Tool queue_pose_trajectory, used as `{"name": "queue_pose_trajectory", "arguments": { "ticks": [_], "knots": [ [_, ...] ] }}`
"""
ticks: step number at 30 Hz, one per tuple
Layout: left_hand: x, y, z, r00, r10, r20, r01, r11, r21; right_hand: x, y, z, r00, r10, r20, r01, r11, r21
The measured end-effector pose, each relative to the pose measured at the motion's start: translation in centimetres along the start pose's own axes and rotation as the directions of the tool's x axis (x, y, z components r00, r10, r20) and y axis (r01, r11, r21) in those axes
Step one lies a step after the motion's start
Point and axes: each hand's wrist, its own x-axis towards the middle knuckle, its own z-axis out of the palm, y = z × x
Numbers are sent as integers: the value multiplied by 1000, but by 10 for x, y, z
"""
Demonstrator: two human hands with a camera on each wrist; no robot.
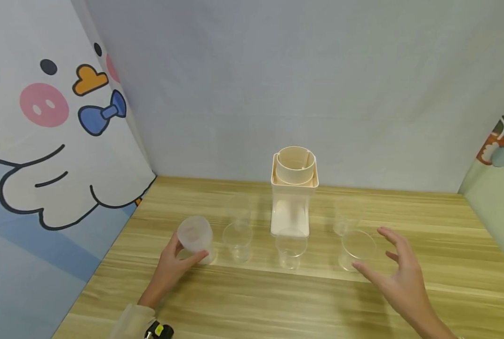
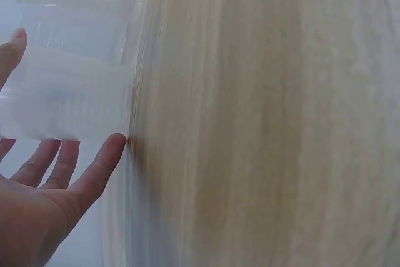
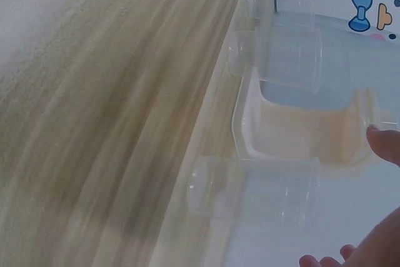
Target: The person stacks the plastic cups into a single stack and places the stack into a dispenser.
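Note:
At the left of the row, my left hand (image 1: pixel 173 266) holds a stack of frosted plastic cups (image 1: pixel 195 235), thumb at the front and fingers round the far side. In the left wrist view the stack (image 2: pixel 69 98) has the fingertips along its lower side. My right hand (image 1: pixel 402 278) hovers with thumb and fingers spread apart beside a clear plastic cup (image 1: pixel 359 249) at the front right. Its thumb tip overlaps this cup's near side in the head view. In the right wrist view the clear cup (image 3: pixel 269 189) has nothing gripping it.
More clear cups stand between the hands, including one at left (image 1: pixel 237 238) and one in the middle (image 1: pixel 291 247), with fainter ones behind. A cream cup dispenser (image 1: pixel 294 181) with a round tube stands at the back centre. The wooden table (image 1: pixel 252 306) meets cloth walls.

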Motion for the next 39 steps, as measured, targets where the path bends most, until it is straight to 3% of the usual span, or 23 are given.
{"name": "queue_pose_trajectory", "arguments": {
  "ticks": [6,17,25,32,34,39],
  "knots": [
    [0,-1,-1,1000,6,-4,-6,1000,4,-3,14,7,994,74,83,-77,996,41],
    [1,-2,0,1000,11,-5,-11,1000,-4,-3,29,22,994,106,-1,-106,993,54],
    [1,-3,0,1000,9,-15,-9,1000,-1,0,38,29,992,124,4,-124,991,48],
    [-6,22,-1,1000,5,10,-5,1000,-1,-2,44,35,992,126,20,-127,990,63],
    [-5,20,-1,1000,4,10,-4,1000,2,-1,45,36,992,126,19,-127,990,65],
    [0,-3,-1,1000,3,-1,-3,1000,1,-2,47,40,990,142,7,-142,988,61]
  ]
}}
